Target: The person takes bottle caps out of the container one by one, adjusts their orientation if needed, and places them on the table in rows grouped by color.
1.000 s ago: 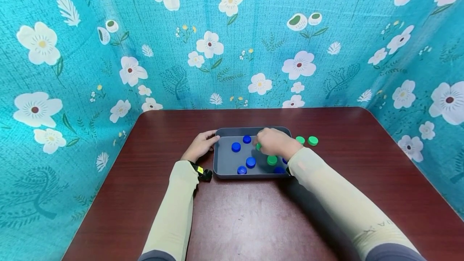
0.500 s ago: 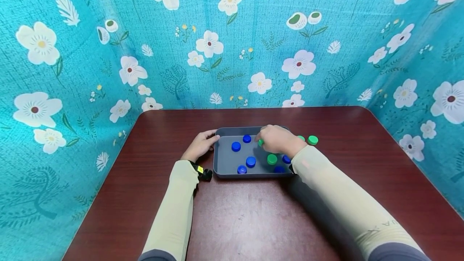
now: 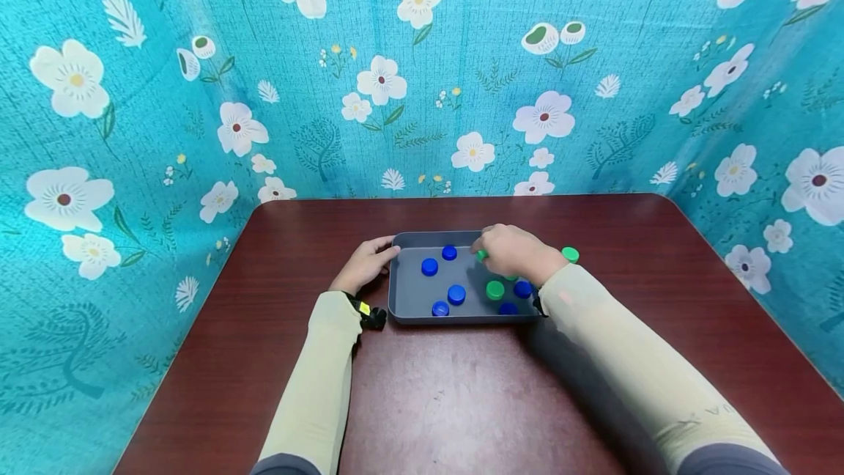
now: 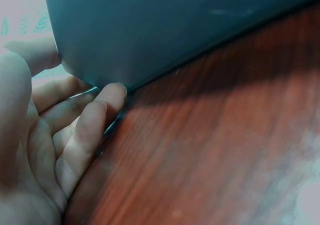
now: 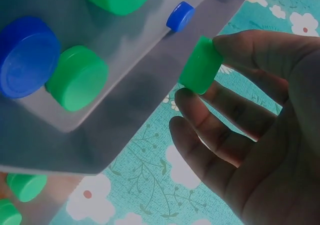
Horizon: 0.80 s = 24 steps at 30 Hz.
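A grey rectangular tray (image 3: 410,292) lies on the table. My left hand (image 3: 365,264) holds its left end, thumb at the rim; in the left wrist view the curled fingers (image 4: 82,127) reach the lower edge of the tray's outer wall. Over the tray's far right part, my right hand (image 3: 517,251) pinches a green bottle cap (image 5: 201,65) between thumb and fingertips, raised above the tray floor. Inside the tray lie several blue bottle caps (image 3: 456,295), spread left and right, and a green cap (image 3: 495,289). Another green cap (image 5: 77,78) sits beside a blue one (image 5: 29,57).
Outside the tray's right end, green caps (image 3: 570,254) lie on the dark red-brown table (image 3: 422,394); two show in the right wrist view, one of them (image 5: 26,186) near the wall. A turquoise flowered cloth (image 3: 395,94) hangs behind and beside the table.
My right hand has shifted a little to the right and away from me, lifting the pinched green cap along with it. The left hand and the tray have stayed in place.
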Each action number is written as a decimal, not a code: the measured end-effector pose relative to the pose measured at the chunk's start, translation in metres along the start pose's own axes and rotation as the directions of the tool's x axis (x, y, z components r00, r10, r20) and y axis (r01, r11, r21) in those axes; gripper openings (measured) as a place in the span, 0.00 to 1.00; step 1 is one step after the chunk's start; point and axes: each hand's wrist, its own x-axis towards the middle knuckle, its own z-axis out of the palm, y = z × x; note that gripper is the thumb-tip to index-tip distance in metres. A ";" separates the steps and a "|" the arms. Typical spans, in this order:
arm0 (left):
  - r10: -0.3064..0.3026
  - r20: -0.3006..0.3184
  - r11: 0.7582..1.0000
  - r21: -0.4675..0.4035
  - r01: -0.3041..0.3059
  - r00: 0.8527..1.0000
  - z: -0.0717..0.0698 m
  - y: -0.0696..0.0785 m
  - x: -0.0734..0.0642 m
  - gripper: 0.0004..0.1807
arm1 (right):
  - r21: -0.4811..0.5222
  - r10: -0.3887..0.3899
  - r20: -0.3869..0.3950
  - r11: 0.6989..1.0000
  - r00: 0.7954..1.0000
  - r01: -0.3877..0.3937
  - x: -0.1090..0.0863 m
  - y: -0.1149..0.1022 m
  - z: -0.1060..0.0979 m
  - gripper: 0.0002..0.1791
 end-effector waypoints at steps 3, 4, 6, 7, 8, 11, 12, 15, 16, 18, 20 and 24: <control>0.000 0.002 1.000 -0.001 0.000 1.000 0.000 0.000 0.000 0.25 | 0.017 0.007 -0.002 1.000 1.000 -0.007 -0.002 0.004 0.000 0.17; -0.001 0.002 1.000 0.000 0.001 1.000 0.000 0.001 0.000 0.25 | 0.018 0.007 -0.007 1.000 1.000 -0.007 -0.003 0.005 0.000 0.17; -0.001 0.004 1.000 -0.003 0.001 1.000 0.000 0.000 0.000 0.25 | 0.021 0.006 -0.016 1.000 1.000 -0.006 -0.004 0.008 0.000 0.17; 0.000 0.005 1.000 -0.003 0.000 1.000 0.000 0.000 0.000 0.25 | 0.027 0.008 -0.020 1.000 1.000 -0.007 -0.005 0.009 0.000 0.17; 0.002 0.006 1.000 -0.005 -0.002 1.000 0.000 0.000 0.000 0.25 | 0.029 0.008 -0.024 1.000 1.000 -0.007 -0.005 0.010 0.000 0.17; 0.005 0.008 1.000 -0.001 -0.005 1.000 0.000 0.000 0.001 0.25 | 0.036 0.009 -0.031 0.999 0.999 -0.008 -0.007 0.014 -0.001 0.17; 0.005 0.007 1.000 0.002 -0.005 1.000 0.000 -0.001 0.001 0.25 | 0.037 0.009 -0.032 0.999 0.999 -0.008 -0.008 0.016 -0.001 0.17; 0.003 0.002 1.000 0.009 -0.003 1.000 0.000 -0.001 0.001 0.25 | 0.050 0.019 -0.037 0.999 0.999 -0.017 -0.010 0.020 -0.001 0.17; 0.003 0.000 1.000 0.010 -0.003 1.000 0.000 -0.001 0.001 0.25 | 0.053 0.024 -0.041 0.998 0.999 -0.021 -0.010 0.021 -0.001 0.17; 0.000 -0.003 1.000 0.011 0.000 1.000 0.000 -0.001 0.001 0.25 | 0.056 0.037 -0.046 0.998 0.998 -0.035 -0.012 0.023 -0.001 0.17; -0.002 -0.005 1.000 0.009 0.002 1.000 0.000 -0.001 0.000 0.25 | 0.060 0.047 -0.053 0.997 0.998 -0.044 -0.014 0.025 -0.002 0.17; -0.005 -0.007 1.000 0.009 0.005 1.000 0.001 -0.001 0.001 0.26 | 0.055 0.043 -0.072 0.998 0.996 -0.039 -0.018 0.031 -0.002 0.17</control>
